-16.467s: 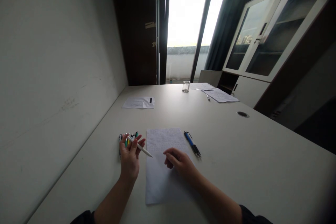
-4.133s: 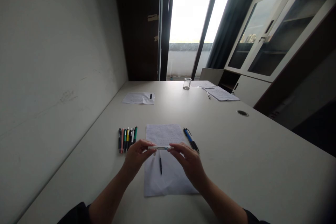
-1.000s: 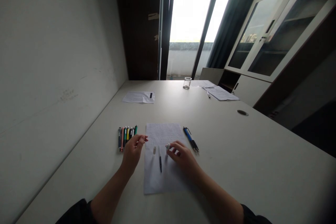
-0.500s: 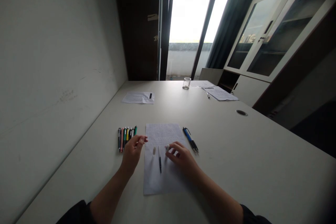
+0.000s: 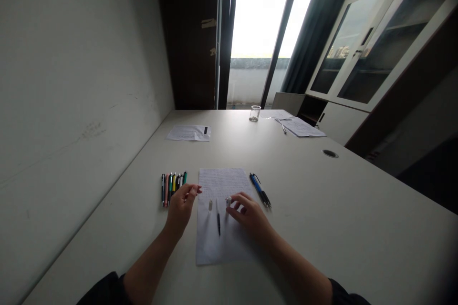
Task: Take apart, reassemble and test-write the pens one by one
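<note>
- We see a pale pen barrel piece point(image 5: 228, 200) lying on the written sheet point(image 5: 222, 248).
- A second small white piece point(image 5: 210, 205) lies just left of it.
- Between them, slightly nearer us, we find a thin dark refill point(image 5: 218, 223) lying lengthwise.

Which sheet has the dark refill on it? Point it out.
The near sheet, between the left hand and right hand; the refill lies on it. The left sheet and right stack lie far off.

Pale wall point(image 5: 71, 81) left, bright window point(image 5: 257, 14) ahead; glass-fronted cabinet point(image 5: 358, 47) right, long grey table point(image 5: 339, 209)
</note>
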Demonstrator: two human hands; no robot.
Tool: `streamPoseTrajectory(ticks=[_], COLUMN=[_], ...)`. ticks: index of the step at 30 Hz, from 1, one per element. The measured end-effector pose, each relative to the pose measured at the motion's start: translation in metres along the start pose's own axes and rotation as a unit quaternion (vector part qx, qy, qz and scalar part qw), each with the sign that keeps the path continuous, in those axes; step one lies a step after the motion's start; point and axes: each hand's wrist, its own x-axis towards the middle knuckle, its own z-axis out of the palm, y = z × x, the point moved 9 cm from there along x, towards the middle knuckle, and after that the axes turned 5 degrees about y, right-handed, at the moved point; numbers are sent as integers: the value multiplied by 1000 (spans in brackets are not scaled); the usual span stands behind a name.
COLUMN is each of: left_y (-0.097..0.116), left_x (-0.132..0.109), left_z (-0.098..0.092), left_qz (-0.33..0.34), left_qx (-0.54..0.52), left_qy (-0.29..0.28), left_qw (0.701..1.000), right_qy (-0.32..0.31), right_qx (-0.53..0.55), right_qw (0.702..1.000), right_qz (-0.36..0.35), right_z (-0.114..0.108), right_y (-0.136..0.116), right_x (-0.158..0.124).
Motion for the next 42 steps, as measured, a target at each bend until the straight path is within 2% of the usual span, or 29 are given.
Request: streamPoseTrajectory(ticks=[31, 42], left_y=[2, -1], left_x=[1, 1], left_z=[0, 1], left_qz=[3, 0], left_qx=[1, -5], left_qy=[0, 3], left_qw=[1000, 1000], right_qy=[6, 3], right_qx=[4, 5], right_qw=[1000, 1000], right_qz=[-2, 1], right_z=[-3, -1], right_y=[-6, -1], right_x=[0, 0])
